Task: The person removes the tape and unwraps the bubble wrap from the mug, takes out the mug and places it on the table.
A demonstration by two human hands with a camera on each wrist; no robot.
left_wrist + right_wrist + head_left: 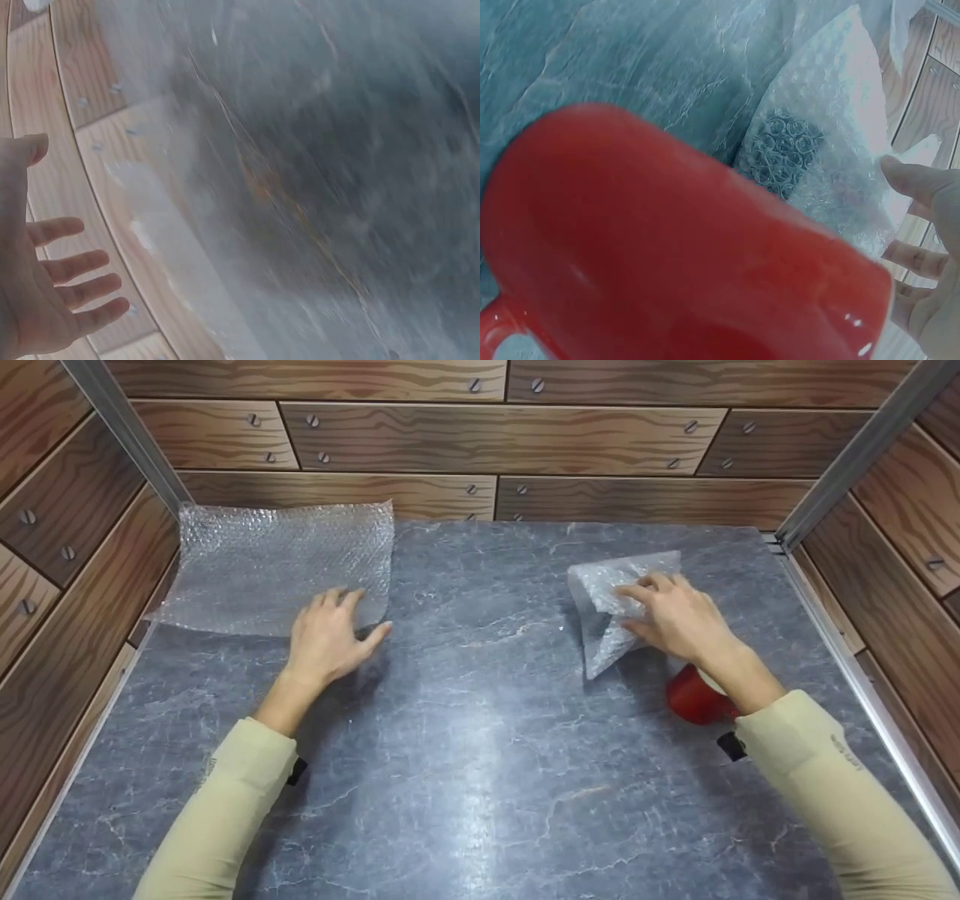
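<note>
In the head view a clear bubble wrap sheet [277,559] lies at the back left. My left hand [326,637] is over its near right corner, fingers loosely bent and thumb spread. The left wrist view shows that hand [45,277] with its fingers apart and nothing in them. At the right, a smaller folded piece of bubble wrap [600,585] stands partly raised. My right hand [679,615] is at its right side, thumb and fingers spread; in the right wrist view the thumb [915,180] meets its edge. A red mug [697,697] sits beneath the right wrist.
A grey marbled tabletop [465,720] spans the work area. Wood-patterned walls [495,435] with metal corner posts [847,457] enclose the back and sides. The red mug [682,240] fills much of the right wrist view, its handle at lower left.
</note>
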